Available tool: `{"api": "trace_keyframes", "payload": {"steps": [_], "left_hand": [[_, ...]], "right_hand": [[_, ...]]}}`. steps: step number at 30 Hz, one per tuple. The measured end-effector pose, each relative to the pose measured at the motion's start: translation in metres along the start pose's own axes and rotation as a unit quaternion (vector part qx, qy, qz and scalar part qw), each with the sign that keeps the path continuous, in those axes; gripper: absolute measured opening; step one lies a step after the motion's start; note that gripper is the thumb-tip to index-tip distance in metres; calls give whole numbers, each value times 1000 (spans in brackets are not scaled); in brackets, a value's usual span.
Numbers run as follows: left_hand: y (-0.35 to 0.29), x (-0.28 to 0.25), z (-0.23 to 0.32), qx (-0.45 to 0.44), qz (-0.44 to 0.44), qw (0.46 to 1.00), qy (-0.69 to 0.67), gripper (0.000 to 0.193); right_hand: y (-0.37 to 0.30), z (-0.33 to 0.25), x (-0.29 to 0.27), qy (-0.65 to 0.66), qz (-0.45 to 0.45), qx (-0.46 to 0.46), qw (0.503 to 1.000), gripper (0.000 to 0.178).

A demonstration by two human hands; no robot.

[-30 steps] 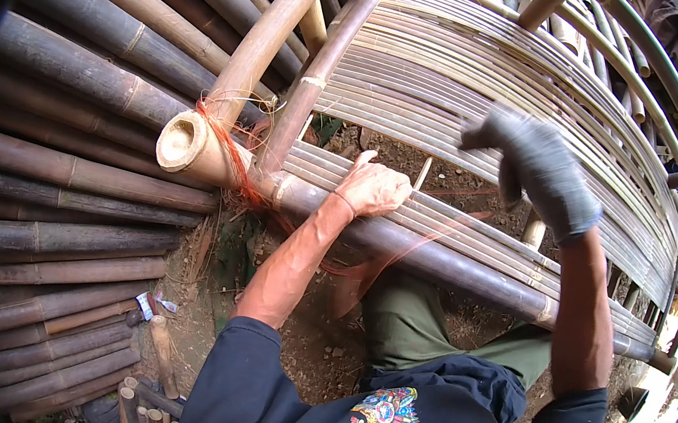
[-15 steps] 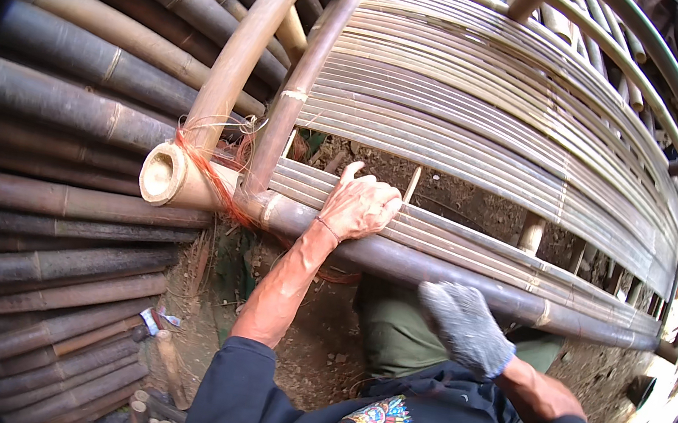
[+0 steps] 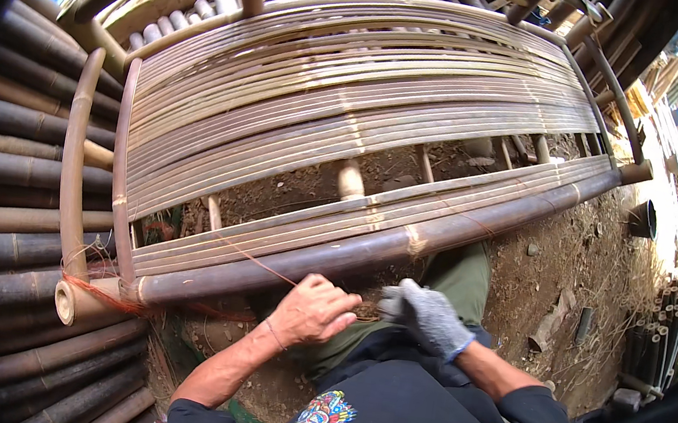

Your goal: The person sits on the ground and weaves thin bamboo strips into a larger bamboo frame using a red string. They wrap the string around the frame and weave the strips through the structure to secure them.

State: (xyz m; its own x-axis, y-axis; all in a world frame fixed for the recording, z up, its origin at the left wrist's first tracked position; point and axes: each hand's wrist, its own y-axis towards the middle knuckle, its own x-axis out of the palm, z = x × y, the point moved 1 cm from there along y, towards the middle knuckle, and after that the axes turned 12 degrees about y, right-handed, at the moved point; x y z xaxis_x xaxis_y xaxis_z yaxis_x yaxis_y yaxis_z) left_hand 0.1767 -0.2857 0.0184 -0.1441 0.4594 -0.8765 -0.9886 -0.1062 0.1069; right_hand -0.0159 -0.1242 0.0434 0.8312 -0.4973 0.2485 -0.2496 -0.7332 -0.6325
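A thin reddish cord [image 3: 263,266] runs from the lashed corner of the bamboo frame [image 3: 350,127], across the thick front pole [image 3: 403,246], down to the person's lap. There the bare left hand [image 3: 313,311] is curled almost closed with the fingers pinched on the cord's free end. Just beside it the gloved right hand [image 3: 428,316] is bent in a loose fist over a small tuft of fibre; whether it actually grips it I cannot tell. Both hands sit just below the pole, close together but not clearly touching. To my eye the knack here is keeping the cord taut off the corner binding [image 3: 101,293] while the ends are worked, so the wraps don't slacken. Stacked dark bamboo poles [image 3: 11,168] lie at the left, bare dirt [image 3: 580,269] to the right.
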Motion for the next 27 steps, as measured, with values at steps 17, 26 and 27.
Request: {"api": "trace_keyframes", "payload": {"steps": [17,26,27], "left_hand": [[257,36,36,52,80,966,239,53],[282,31,37,-151,175,971,54,19],[281,19,22,-224,216,950,15,20]], "right_hand": [[44,-2,-187,-464,343,-417,702,17],[-78,-112,-257,-40,24,-209,977,7],[-72,-131,-262,-82,41,-258,962,7]]}}
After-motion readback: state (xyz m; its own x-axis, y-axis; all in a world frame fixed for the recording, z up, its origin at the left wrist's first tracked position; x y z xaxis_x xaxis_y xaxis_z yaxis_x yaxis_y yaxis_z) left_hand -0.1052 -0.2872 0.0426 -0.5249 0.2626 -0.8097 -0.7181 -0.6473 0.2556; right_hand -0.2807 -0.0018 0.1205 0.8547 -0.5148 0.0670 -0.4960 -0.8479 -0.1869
